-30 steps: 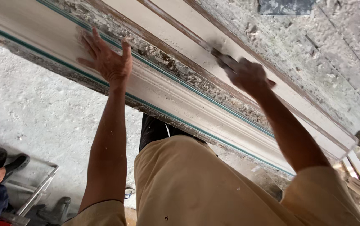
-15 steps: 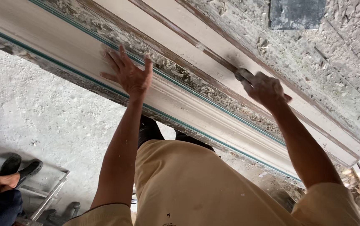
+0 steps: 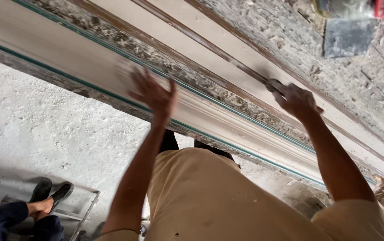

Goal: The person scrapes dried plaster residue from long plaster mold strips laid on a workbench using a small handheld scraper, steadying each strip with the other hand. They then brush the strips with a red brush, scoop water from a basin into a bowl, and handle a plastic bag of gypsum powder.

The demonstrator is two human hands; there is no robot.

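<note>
The long pale moulded plaster strip with thin green edge lines [image 3: 227, 120] runs diagonally from upper left to lower right across a rough speckled worktop [image 3: 263, 27]. The left hand [image 3: 154, 96] lies flat and open-fingered on its near face. Farther right and beyond, the right hand [image 3: 295, 100] clenches a small dark tool [image 3: 273, 85] against the brown groove.

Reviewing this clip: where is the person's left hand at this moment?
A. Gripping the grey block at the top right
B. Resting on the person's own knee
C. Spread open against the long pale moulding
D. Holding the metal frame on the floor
C: the left hand lies with fingers spread on the long pale moulding, while the right hand presses a small tool, too blurred to identify, further along its upper strip.
</note>
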